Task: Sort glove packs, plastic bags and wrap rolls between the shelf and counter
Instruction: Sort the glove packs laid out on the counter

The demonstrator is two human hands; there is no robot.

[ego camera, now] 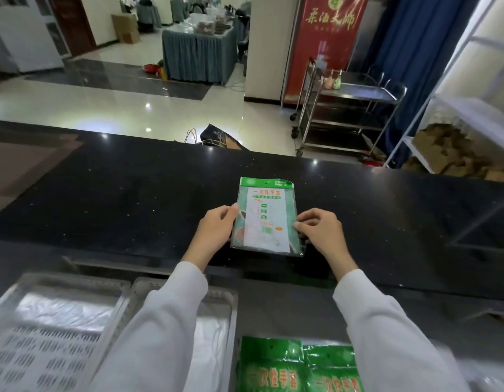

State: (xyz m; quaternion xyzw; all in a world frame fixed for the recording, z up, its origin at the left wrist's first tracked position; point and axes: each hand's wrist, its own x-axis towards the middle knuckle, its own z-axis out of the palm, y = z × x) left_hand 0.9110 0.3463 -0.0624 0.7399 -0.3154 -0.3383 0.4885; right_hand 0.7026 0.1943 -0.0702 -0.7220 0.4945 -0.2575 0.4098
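— Starting with the containers: what sits in them?

— Two perforated metal trays lie side by side on the lower shelf at the near left. The left tray (47, 321) holds clear plastic bags (64, 306) heaped toward its far end, its slotted floor bare nearer the camera. The right tray (222, 301) also holds clear film, though a white sleeve covers most of it. Just right of the trays, two more green glove packs (299, 366) lie flat, side by side and touching.

— And the pack being handled?

— A flat glove pack (265, 216) rests on the black speckled worktop (117, 199), near its front edge, long side running away from the person. It has a green header strip with a small hang hole, a clear sleeve, and a white panel with orange and green print; the lettering is too small to read surely.

— The hands?

— Apart, one on each long edge. The left hand (217, 224) pinches the left edge with thumb and curled fingers; the right hand (318, 227) pinches the right edge the same way. Whether the pack is pressed flat or slightly lifted, I cannot tell.

— Beyond the worktop?

— A steel trolley (347, 108) stands on the glossy floor.
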